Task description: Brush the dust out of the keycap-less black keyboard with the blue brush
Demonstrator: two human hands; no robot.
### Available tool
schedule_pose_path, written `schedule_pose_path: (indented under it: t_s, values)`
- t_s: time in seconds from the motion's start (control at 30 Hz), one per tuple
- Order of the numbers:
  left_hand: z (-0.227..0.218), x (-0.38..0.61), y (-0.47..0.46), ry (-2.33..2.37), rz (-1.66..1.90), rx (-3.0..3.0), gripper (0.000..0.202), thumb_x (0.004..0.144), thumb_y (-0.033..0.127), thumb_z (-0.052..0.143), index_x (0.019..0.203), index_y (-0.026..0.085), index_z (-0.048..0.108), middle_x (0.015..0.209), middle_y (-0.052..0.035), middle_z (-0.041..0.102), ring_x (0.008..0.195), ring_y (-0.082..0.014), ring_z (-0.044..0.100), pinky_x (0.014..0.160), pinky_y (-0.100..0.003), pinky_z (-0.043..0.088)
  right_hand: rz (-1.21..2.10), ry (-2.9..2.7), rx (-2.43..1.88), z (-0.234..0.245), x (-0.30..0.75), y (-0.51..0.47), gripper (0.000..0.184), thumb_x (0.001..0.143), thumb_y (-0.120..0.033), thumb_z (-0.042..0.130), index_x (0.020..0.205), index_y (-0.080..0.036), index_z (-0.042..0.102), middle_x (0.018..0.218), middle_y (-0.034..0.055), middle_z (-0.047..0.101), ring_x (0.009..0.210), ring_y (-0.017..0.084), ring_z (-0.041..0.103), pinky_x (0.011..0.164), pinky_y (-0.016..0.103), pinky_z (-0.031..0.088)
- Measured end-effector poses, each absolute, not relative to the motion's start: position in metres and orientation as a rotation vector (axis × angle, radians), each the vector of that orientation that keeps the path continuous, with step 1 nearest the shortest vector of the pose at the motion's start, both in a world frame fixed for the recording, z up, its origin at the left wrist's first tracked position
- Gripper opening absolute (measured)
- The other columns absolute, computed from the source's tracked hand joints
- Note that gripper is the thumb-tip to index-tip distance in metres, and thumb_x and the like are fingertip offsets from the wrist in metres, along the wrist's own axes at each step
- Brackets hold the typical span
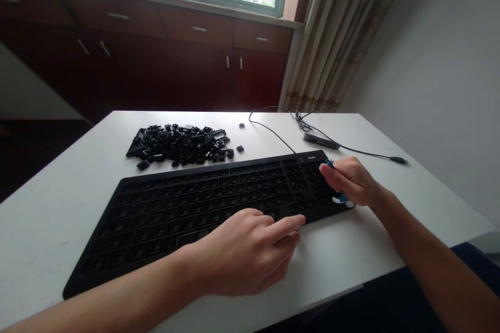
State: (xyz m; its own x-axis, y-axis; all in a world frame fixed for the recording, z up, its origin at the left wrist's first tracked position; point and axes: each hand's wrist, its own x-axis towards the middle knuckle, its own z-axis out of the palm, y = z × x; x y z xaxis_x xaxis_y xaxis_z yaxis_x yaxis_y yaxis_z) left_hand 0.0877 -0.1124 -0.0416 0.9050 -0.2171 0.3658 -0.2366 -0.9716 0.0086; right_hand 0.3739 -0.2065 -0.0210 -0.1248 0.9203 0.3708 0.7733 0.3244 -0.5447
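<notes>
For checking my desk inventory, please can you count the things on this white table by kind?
Black keyboard: 1
Heap of black keycaps: 1
Separate black keycaps: 2
Black cable: 1
Black oblong plastic piece: 1
Blue-and-white plastic tool, in right hand: 1
Total: 7

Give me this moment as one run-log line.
left hand: resting on keyboard's near edge | right hand: holding small blue tool at number pad | black keyboard: keycaps off | loose black keycaps: piled behind keyboard
</notes>
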Motion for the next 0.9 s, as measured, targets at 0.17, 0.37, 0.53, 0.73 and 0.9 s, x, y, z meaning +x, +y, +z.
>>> schedule_pose_path:
  t_s: [0.17, 0.37, 0.53, 0.73, 0.9]
  values:
    - [-0.041, 0.088, -0.113, -0.350, 0.587, 3.015, 0.031, 0.098, 0.025, 0.048, 0.114, 0.015, 0.073, 0.145, -0.0047, 0.063, 0.061, -0.0137, 0.063, 0.054, -0.035, 0.052, 0.220, -1.718, -1.472, -0.025, 0.382, -0.212, 0.057, 0.108, -0.041, 0.042, 0.055, -0.020, 0.050, 0.050, -0.0012, 0.050, 0.045, 0.010, 0.045, 0.047, 0.028, 0.034]
    - [-0.041, 0.088, -0.112, -0.360, 0.583, 3.011, 0.031, 0.098, 0.025, 0.049, 0.115, 0.015, 0.073, 0.145, -0.0045, 0.063, 0.061, -0.0140, 0.064, 0.055, -0.035, 0.053, 0.274, -1.682, -1.506, -0.026, 0.380, -0.210, 0.053, 0.108, -0.040, 0.043, 0.061, -0.019, 0.058, 0.052, -0.0015, 0.054, 0.044, 0.009, 0.048, 0.045, 0.026, 0.035]
    - [-0.040, 0.088, -0.112, -0.358, 0.560, 3.025, 0.031, 0.098, 0.027, 0.049, 0.115, 0.016, 0.073, 0.146, -0.0036, 0.062, 0.062, -0.0137, 0.064, 0.056, -0.035, 0.053, 0.274, -1.916, -1.506, -0.024, 0.382, -0.209, 0.058, 0.106, -0.036, 0.047, 0.051, -0.019, 0.045, 0.045, -0.0034, 0.044, 0.041, 0.007, 0.038, 0.047, 0.027, 0.030]
    - [-0.041, 0.087, -0.112, -0.353, 0.569, 3.021, 0.031, 0.098, 0.026, 0.050, 0.115, 0.015, 0.073, 0.146, -0.0042, 0.062, 0.062, -0.0134, 0.064, 0.056, -0.035, 0.053, 0.260, -1.633, -1.489, -0.027, 0.383, -0.213, 0.054, 0.108, -0.041, 0.042, 0.061, -0.019, 0.057, 0.055, -0.0002, 0.056, 0.048, 0.010, 0.049, 0.048, 0.026, 0.037]
    - [-0.042, 0.088, -0.112, -0.355, 0.566, 3.018, 0.032, 0.099, 0.027, 0.047, 0.117, 0.016, 0.072, 0.147, -0.0033, 0.062, 0.062, -0.0139, 0.064, 0.055, -0.036, 0.053, 0.317, -1.804, -1.549, -0.023, 0.379, -0.208, 0.056, 0.107, -0.043, 0.043, 0.058, -0.019, 0.057, 0.052, -0.0010, 0.055, 0.046, 0.009, 0.048, 0.050, 0.025, 0.037]
